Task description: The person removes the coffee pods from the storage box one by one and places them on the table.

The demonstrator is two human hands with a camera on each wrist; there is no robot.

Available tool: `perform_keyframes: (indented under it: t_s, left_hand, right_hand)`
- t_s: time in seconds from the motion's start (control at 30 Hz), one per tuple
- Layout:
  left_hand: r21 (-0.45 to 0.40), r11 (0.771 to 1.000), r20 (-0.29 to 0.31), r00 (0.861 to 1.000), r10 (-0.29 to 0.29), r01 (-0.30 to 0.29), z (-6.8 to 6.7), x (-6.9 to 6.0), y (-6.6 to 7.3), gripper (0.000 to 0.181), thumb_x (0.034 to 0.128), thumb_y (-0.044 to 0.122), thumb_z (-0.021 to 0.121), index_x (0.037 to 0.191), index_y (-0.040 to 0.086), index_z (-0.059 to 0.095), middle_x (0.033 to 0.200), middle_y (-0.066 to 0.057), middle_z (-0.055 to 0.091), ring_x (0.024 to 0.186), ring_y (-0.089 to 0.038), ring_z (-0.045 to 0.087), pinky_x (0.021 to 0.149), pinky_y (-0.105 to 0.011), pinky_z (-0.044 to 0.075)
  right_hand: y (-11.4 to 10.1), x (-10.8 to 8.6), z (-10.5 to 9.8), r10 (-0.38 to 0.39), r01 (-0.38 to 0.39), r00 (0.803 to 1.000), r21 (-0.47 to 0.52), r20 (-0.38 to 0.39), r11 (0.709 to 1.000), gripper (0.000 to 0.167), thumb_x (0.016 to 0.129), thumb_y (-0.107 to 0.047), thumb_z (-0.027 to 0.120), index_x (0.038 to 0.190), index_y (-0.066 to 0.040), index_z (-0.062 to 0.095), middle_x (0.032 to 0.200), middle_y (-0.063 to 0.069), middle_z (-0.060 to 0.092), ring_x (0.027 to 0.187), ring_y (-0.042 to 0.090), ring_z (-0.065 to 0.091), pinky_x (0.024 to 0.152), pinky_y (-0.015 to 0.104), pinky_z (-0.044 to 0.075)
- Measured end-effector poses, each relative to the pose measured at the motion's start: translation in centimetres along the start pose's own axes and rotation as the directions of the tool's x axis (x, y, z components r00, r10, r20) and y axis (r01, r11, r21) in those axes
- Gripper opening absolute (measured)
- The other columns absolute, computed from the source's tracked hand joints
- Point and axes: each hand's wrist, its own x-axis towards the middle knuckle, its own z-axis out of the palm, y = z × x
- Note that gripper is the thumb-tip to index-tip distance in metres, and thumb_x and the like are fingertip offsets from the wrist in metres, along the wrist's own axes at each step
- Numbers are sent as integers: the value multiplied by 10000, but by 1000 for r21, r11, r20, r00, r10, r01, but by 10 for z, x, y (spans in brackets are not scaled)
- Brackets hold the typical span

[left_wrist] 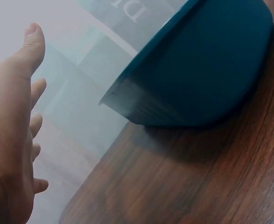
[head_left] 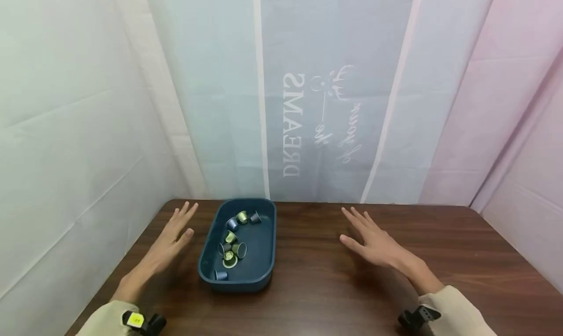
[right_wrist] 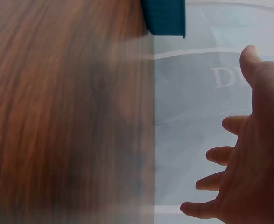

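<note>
A dark blue basin stands on the table, left of the middle in the head view. Several coffee capsules lie inside, among them a green capsule, a blue capsule and a dark capsule. To the basin's left my left hand hovers with fingers extended and holds nothing; the left wrist view shows the basin's outer wall apart from it. My right hand is farther off, on the basin's right, fingers spread and holding nothing. In the right wrist view only a corner of the basin appears.
The brown wooden table ends at a back edge against a hanging printed curtain. Pale fabric also hangs at the left side and right side. Each wrist wears a black strap with a small device.
</note>
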Motion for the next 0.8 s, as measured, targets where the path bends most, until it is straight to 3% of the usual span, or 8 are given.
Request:
perform_keyframes:
  t_s: [0.3,0.47,0.63,0.8]
  left_hand:
    - [-166,985,-1,999,53,-52,22,-2,-4,536,1025,274,440,1522,162,276,1582,-124,115,1406,-458,47,939,-771,100]
    - [-160,986,-19,999,45,-48,29,-10,-10,531,1021,245,454,1521,191,281,1580,-115,124,1379,-485,134,935,-753,143]
    - [-212,976,-42,998,37,-45,36,-10,-12,530,1019,176,450,1519,212,280,1579,-76,149,1396,-428,155,964,-709,199]
    - [-255,964,-37,997,64,-72,47,-8,-12,550,997,80,462,1513,179,301,1578,-51,181,1401,-353,219,948,-621,323]
  right_hand:
    - [-15,9,13,-131,142,988,141,-85,980,614,1008,-351,475,1541,-232,193,1553,136,221,1383,405,232,998,649,261]
    - [-29,19,21,-136,150,988,217,-80,965,575,1013,-346,466,1529,-286,221,1456,94,400,1134,257,522,875,532,431]
    - [-38,30,22,-176,199,979,305,-103,931,552,1017,-305,473,1519,-304,243,1401,39,465,1086,195,537,872,526,442]
    - [-49,44,27,-228,268,961,339,-155,902,550,1011,-251,501,1512,-267,274,1367,13,494,1021,168,560,819,430,473]
